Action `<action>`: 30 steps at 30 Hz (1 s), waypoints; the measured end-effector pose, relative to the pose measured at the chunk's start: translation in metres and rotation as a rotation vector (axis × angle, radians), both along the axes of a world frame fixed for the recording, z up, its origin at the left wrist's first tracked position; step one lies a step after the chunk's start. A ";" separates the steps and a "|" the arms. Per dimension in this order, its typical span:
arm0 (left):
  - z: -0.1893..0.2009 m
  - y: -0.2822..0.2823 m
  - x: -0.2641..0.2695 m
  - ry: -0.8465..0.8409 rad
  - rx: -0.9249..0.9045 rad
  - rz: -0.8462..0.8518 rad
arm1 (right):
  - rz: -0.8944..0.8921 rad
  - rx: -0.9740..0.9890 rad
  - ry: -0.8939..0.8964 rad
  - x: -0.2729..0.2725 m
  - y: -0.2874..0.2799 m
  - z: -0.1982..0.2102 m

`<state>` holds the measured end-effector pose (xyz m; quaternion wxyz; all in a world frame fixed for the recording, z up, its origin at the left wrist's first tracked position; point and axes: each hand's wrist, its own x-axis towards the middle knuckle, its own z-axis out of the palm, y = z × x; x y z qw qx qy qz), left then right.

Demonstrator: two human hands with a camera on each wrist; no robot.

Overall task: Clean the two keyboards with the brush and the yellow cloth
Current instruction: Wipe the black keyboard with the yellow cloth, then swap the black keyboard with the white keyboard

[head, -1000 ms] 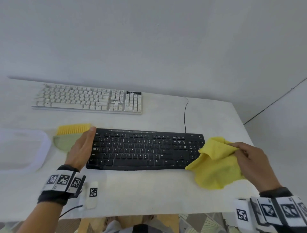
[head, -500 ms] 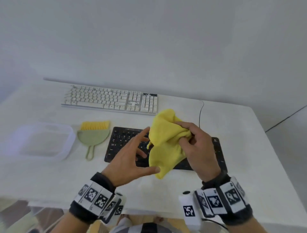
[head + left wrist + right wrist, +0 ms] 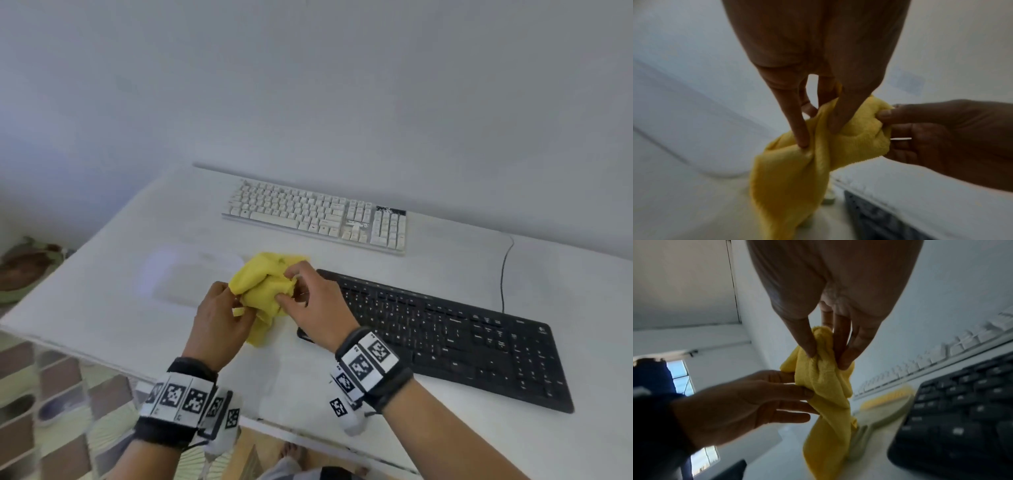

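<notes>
Both hands hold the bunched yellow cloth [image 3: 263,291] in the air, above the table near the black keyboard's left end. My left hand [image 3: 236,308] pinches its left side, thumb and fingers curled into the fabric [image 3: 818,146]. My right hand [image 3: 291,287] pinches the top of the bundle [image 3: 824,366]. The black keyboard [image 3: 445,335] lies to the right of the hands. Farther back lies the white keyboard [image 3: 315,216]. The brush [image 3: 885,404], green with yellow bristles, lies on the table behind the cloth; in the head view the cloth and hands hide it.
A clear plastic tray [image 3: 185,274] sits left of the cloth. The black keyboard's cable [image 3: 503,270] runs toward the back of the table. The table's left edge [image 3: 68,339] is close to my left wrist, with tiled floor below.
The cloth has travelled from the black keyboard's right end to its left end. My left hand left the keyboard and now pinches the cloth along with the right. The head has turned left.
</notes>
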<state>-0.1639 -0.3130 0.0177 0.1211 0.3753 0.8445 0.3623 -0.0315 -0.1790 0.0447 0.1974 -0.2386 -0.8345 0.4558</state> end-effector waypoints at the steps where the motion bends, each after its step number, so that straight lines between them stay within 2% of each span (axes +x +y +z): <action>1: -0.003 -0.003 -0.006 0.017 -0.055 -0.003 | 0.011 0.054 -0.047 -0.010 -0.001 -0.008; 5: -0.010 -0.006 -0.016 0.093 -0.152 -0.059 | 0.124 0.415 -0.352 -0.034 -0.004 -0.040; 7: -0.008 -0.007 -0.018 0.126 -0.216 -0.071 | 0.124 0.489 -0.420 -0.035 -0.008 -0.052; 9: -0.007 -0.008 -0.017 0.180 -0.199 -0.063 | 0.085 0.490 -0.380 -0.026 -0.011 -0.054; 11: 0.001 -0.004 -0.010 0.252 -0.060 -0.071 | 0.046 0.437 -0.320 -0.007 -0.010 -0.048; 13: 0.012 0.004 0.005 0.281 0.103 -0.161 | -0.022 0.331 -0.273 0.018 -0.002 -0.040; 16: 0.020 0.022 0.039 0.103 0.146 -0.382 | -0.137 0.262 -0.242 0.067 0.013 -0.031; 20: -0.001 0.049 0.076 -0.069 -0.010 -0.565 | -0.293 0.248 -0.280 0.135 0.039 -0.026; 22: -0.014 0.058 0.085 -0.045 -0.070 -0.523 | -0.381 0.230 -0.327 0.173 0.055 -0.024; 25: -0.022 0.068 0.086 0.042 -0.165 -0.317 | -0.544 0.212 -0.434 0.231 0.074 -0.026; 27: -0.023 0.072 0.084 0.035 -0.237 -0.203 | -0.670 0.199 -0.564 0.264 0.085 -0.031; 30: -0.027 0.079 0.082 -0.003 -0.285 -0.137 | -0.773 0.117 -0.733 0.301 0.098 -0.040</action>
